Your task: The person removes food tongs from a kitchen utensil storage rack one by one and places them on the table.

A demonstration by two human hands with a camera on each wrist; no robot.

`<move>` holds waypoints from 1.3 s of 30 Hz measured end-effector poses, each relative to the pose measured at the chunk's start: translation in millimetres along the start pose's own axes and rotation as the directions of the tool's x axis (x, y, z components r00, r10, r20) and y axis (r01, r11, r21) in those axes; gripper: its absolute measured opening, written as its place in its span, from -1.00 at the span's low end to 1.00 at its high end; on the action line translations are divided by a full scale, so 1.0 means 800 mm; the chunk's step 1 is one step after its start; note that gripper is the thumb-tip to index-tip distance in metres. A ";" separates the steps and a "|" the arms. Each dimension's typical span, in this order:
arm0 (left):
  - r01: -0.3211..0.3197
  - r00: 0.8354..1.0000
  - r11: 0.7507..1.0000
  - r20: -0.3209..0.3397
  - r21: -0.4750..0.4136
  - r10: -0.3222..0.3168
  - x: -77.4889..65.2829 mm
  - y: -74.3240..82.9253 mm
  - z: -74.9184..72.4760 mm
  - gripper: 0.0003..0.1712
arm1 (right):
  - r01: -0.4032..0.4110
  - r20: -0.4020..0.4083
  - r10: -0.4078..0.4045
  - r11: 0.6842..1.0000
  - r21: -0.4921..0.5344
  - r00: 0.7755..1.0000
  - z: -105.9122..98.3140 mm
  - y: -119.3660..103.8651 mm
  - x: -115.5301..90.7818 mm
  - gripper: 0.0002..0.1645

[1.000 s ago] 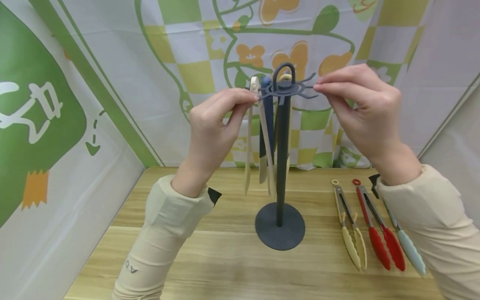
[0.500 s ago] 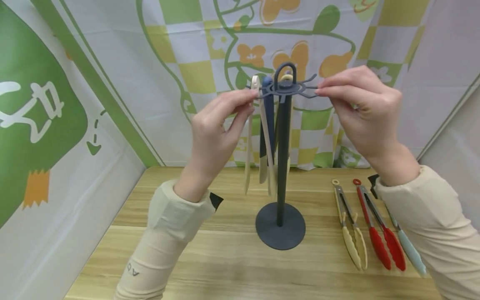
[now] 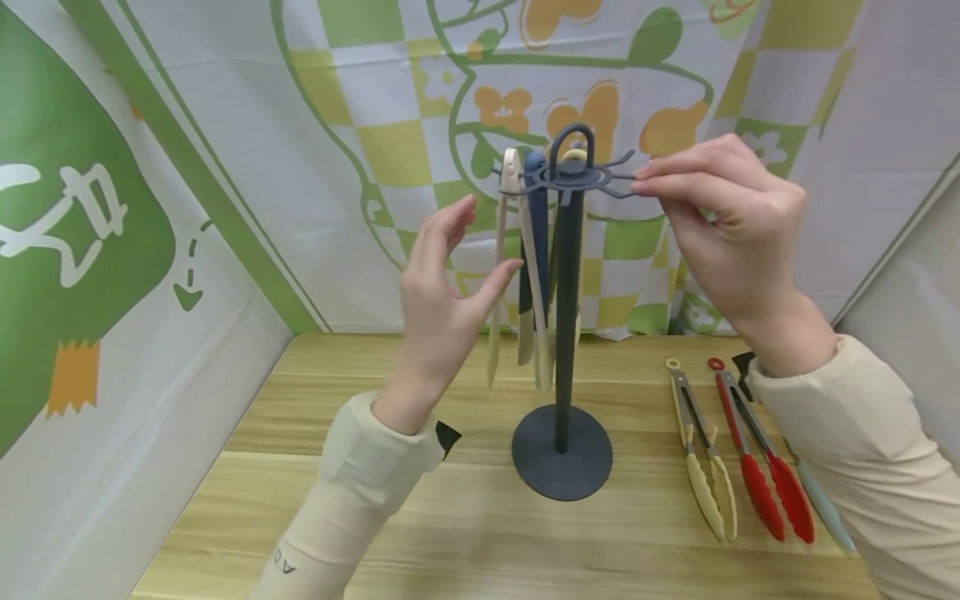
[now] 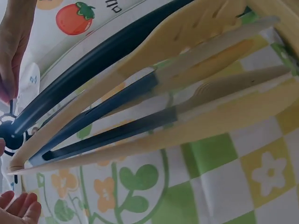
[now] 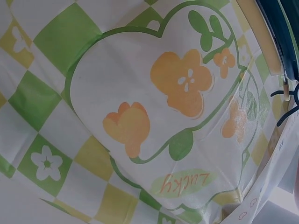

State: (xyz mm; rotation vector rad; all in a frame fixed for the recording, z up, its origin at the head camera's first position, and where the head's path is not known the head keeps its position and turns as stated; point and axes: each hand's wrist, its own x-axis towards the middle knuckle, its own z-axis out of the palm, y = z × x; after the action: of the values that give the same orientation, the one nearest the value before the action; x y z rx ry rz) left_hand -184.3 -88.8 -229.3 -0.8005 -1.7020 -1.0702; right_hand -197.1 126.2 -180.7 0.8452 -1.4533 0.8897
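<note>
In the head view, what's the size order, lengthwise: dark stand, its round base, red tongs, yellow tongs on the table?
1. Dark stand
2. Red tongs and yellow tongs: too alike to rank
3. Round base

Dk-grey rack [image 3: 566, 317] stands upright on counter [image 3: 420, 533], rnd base [image 3: 562, 477] flat; cream tongs [image 3: 511, 173] hang vert. from its L side, arms slightly apart, tips down.

wooden table [image 3: 450, 542] | 1 dark stand [image 3: 566, 333] | yellow tongs [image 3: 703, 493] | red tongs [image 3: 762, 497] | light-blue utensil [image 3: 825, 510], partly hidden
</note>
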 end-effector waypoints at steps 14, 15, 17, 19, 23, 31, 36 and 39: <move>0.401 0.913 0.912 0.048 0.090 -0.406 -0.056 -0.002 0.032 -0.27 | -0.005 -0.001 0.005 1.000 -0.001 1.000 0.001 0.000 -0.001 -0.80; 0.407 0.910 0.909 0.043 0.092 -0.412 -0.059 -0.002 0.034 -0.27 | -0.004 0.000 0.004 1.000 -0.002 1.000 0.001 0.000 -0.001 -0.80; 0.424 0.903 0.901 0.031 0.095 -0.428 -0.063 -0.002 0.037 -0.28 | -0.004 -0.001 0.004 1.000 -0.001 1.000 0.001 0.000 -0.001 -0.80; 0.446 0.893 0.890 0.023 0.091 -0.450 -0.067 -0.002 0.041 -0.28 | -0.004 -0.004 0.004 1.000 0.000 1.000 0.001 0.000 -0.002 -0.80; 0.498 0.866 0.863 0.011 0.079 -0.501 -0.077 -0.003 0.046 -0.28 | -0.004 -0.010 0.004 1.000 -0.004 1.000 0.001 0.000 -0.002 -0.80; 0.556 0.831 0.827 -0.028 0.087 -0.556 -0.099 -0.001 0.058 -0.26 | -0.004 -0.013 0.004 1.000 -0.010 1.000 0.001 0.000 -0.002 -0.81; 0.592 0.806 0.802 -0.074 0.077 -0.588 -0.109 -0.001 0.065 -0.24 | -0.009 -0.011 0.009 1.000 -0.008 1.000 0.001 0.000 -0.002 -0.81; 0.611 0.791 0.788 -0.097 0.082 -0.604 -0.115 0.000 0.069 -0.24 | -0.011 -0.010 0.010 1.000 -0.012 1.000 0.001 0.000 -0.002 -0.81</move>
State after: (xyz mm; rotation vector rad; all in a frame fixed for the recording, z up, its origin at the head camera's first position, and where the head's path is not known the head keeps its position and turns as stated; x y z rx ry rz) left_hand -172.9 -42.8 -325.1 -0.1181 -1.9994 -1.3927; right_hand -197.4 125.6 -182.4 0.8243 -1.4547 0.8913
